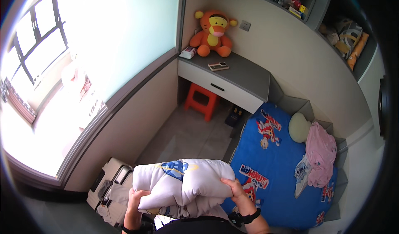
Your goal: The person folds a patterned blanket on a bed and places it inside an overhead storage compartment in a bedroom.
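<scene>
A thick white quilt [203, 178], folded into a bundle with a blue and yellow print on it, is held up in front of my body. At its left end, my left hand [138, 198] grips the lower edge with the fingers tucked under. My right hand [235, 189] clasps the right end, thumb on top; its other fingers are partly hidden. The bundle hangs over the floor beside a bed with a blue cartoon-printed sheet [276, 192]. Its underside is mostly out of sight.
On the bed lie a pink garment [322, 153] and a pale green pillow [299, 127]. An open beige suitcase [109, 192] stands at left. Ahead are a grey-topped desk [245, 74] with an orange plush toy [213, 34] and phone [218, 66], and a red stool [201, 101] underneath.
</scene>
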A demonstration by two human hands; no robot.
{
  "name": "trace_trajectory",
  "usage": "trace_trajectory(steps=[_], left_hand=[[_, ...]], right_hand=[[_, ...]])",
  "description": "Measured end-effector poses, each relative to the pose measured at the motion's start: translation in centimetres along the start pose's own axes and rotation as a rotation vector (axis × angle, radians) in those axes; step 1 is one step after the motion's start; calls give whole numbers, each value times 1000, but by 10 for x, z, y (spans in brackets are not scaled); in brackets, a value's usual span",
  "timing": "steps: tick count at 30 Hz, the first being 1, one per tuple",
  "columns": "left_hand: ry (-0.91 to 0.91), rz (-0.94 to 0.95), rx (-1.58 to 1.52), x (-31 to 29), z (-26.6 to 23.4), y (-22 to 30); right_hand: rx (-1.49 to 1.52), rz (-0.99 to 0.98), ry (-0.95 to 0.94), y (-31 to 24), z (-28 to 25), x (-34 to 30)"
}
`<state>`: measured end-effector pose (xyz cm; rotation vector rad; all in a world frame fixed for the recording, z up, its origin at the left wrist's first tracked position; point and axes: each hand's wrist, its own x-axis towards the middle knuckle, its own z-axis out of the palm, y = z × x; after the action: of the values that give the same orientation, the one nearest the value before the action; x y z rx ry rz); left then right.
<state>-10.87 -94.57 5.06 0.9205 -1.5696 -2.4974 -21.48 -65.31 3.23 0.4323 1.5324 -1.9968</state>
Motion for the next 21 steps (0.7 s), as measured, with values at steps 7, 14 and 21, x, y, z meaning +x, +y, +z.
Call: trace_trajectory(steps=[7,14,21], left_hand=[[-100,-63,-1,76,70,26],[-330,-23,228,162,181,60],[-518,-102,249,217,260,74]], right_hand=[[99,-11,107,-58,-27,38],[163,-166,225,-132,-77,69],[283,-326,324,-164,-112,80]])
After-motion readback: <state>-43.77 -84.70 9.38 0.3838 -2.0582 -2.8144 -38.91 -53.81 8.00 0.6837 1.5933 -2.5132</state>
